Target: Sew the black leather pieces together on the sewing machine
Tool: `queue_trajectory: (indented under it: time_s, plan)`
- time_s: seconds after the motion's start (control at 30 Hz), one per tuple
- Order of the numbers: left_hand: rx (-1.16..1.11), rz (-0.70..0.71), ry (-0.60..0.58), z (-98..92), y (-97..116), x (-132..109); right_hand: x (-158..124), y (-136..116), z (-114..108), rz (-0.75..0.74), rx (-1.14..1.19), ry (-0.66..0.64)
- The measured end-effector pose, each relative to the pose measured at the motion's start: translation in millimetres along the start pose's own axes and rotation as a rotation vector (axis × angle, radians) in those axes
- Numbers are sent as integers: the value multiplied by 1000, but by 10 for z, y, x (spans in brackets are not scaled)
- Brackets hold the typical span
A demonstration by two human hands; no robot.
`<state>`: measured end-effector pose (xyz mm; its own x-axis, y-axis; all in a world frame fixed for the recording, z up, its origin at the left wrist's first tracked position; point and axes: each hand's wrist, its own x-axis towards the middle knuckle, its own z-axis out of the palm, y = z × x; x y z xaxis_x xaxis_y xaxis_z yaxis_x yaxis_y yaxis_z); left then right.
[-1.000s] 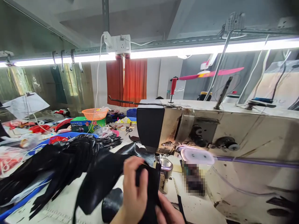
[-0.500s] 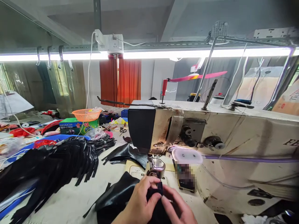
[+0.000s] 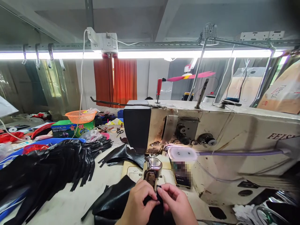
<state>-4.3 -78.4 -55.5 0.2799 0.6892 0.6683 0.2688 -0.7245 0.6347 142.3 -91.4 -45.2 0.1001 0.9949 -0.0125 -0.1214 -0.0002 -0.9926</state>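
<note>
Both hands meet low in the view, just in front of the sewing machine's metal foot area [image 3: 152,167]. My left hand [image 3: 142,200] pinches a piece of black material [image 3: 156,212] between thumb and fingers. On the other side, my right hand [image 3: 174,200] grips the top edge of that same piece, its thumb and forefinger close to the left fingertips. A shiny black panel [image 3: 114,197] lies beside my left hand, partly hidden by it. Another black panel [image 3: 123,155] rests behind, at the left of the machine's bed.
The machine's body [image 3: 248,134] fills the right side. A heap of black strips [image 3: 58,168] covers the left of the table [image 3: 63,207]. Behind it stand an orange basket [image 3: 81,117] and a green box [image 3: 62,128]. Scissors [image 3: 120,132] lie nearby. A phone-like object [image 3: 184,179] sits right of the foot.
The view has turned slightly right. My right fingers have moved up onto the top edge of the black material, and my left fingers have drawn into a tighter pinch.
</note>
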Motion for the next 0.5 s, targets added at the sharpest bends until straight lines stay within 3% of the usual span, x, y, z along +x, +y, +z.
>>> queue_trajectory:
  time_s: [0.1,0.5]
  plan:
    - [6,21,26,2,7,-23,-1,10,21,-1,17,31]
    - [-63,-235,-30,-32,3,-27,-161,191,10,-41,67,134]
